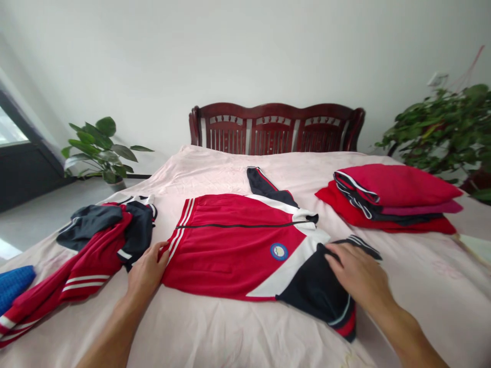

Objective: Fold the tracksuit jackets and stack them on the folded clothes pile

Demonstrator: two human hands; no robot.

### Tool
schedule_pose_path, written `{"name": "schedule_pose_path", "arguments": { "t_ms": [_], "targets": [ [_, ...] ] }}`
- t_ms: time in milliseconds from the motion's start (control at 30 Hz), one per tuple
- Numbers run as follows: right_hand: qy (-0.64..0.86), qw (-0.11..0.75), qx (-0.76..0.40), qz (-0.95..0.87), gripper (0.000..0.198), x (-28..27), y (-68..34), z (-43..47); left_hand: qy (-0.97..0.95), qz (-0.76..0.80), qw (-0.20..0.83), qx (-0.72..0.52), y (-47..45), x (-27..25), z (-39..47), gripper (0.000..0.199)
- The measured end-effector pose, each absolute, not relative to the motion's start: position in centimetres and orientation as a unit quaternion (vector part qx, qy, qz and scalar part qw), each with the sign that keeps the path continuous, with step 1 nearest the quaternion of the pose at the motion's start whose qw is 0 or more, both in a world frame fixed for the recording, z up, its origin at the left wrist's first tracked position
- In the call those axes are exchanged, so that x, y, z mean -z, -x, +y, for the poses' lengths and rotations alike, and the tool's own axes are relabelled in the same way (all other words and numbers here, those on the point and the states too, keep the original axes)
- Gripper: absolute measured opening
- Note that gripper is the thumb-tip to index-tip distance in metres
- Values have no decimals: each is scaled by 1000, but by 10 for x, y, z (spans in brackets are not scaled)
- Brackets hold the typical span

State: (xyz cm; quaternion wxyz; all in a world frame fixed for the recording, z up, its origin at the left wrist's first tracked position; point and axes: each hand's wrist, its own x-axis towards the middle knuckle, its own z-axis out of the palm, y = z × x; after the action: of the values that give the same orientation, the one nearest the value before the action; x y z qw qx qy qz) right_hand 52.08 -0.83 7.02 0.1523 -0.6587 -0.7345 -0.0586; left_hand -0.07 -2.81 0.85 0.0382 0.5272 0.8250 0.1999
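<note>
A red, white and navy zip-up tracksuit jacket (pixel 230 248) lies front side up on the bed, its collar to the right and its white-striped hem to the left. A round blue badge (pixel 279 251) sits on its chest. My left hand (pixel 148 268) is closed on the near corner of the hem. At the near shoulder, my right hand (pixel 356 271) pinches the dark sleeve fabric, though its fingertips are partly hidden. The near sleeve lies bent, with its cuff toward the right. The far sleeve stretches away toward the headboard.
Crumpled red and navy garments (pixel 95 250) lie at the left, beside a blue item (pixel 15 286). Folded red clothes (pixel 399 189) are stacked at the right. Beyond the pink bedsheet (pixel 215 332) stands a dark wooden headboard (pixel 272 125), with potted plants (pixel 103 145) on either side.
</note>
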Motion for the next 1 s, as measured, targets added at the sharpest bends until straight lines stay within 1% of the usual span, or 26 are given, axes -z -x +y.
{"name": "schedule_pose_path", "arguments": {
  "t_ms": [67,133,233,300,433,533,600,633,667,733,800,833,867,933,967,1000],
  "targets": [
    [546,151,-7,-824,25,-73,-484,-11,-521,830,46,-194,0,-10,-29,40],
    [464,136,-86,-871,19,-73,-457,-15,-516,833,52,-194,0,-12,-29,40],
    [421,100,-143,-890,18,-64,-439,-23,-518,832,47,-195,0,-15,-30,38],
    [407,79,-152,-897,13,-57,-438,-28,-519,832,45,-192,0,-17,-30,37],
    [382,64,-152,-910,11,-51,-444,-32,-530,832,30,-162,0,-20,-34,36],
    [386,78,-136,-909,11,-55,-441,-31,-557,815,-63,-147,-5,-22,-36,35],
    [384,96,-129,-909,8,-59,-434,-32,-610,762,-122,-180,-14,-26,-38,33],
    [374,99,-131,-913,9,-59,-430,-33,-650,722,-125,-203,-19,-28,-39,31],
    [359,98,-138,-918,12,-59,-427,-35,-695,676,-104,-222,-25,-30,-41,29],
    [324,83,-156,-930,14,-56,-422,-39,-777,589,-9,-223,-36,-32,-45,24],
    [305,69,-167,-935,9,-51,-421,-42,-814,542,82,-190,-43,-32,-51,21],
    [304,64,-170,-935,6,-49,-421,-42,-818,538,111,-173,-45,-32,-53,20],
    [306,61,-173,-934,8,-48,-422,-41,-815,542,131,-158,-46,-32,-55,20],
    [312,61,-179,-931,22,-50,-422,-36,-806,557,148,-136,-48,-35,-55,24],
    [316,71,-181,-929,24,-52,-420,-32,-807,558,147,-128,-50,-37,-53,27],
    [322,89,-178,-926,23,-54,-417,-28,-812,554,138,-124,-53,-40,-51,29]
  ]
}}
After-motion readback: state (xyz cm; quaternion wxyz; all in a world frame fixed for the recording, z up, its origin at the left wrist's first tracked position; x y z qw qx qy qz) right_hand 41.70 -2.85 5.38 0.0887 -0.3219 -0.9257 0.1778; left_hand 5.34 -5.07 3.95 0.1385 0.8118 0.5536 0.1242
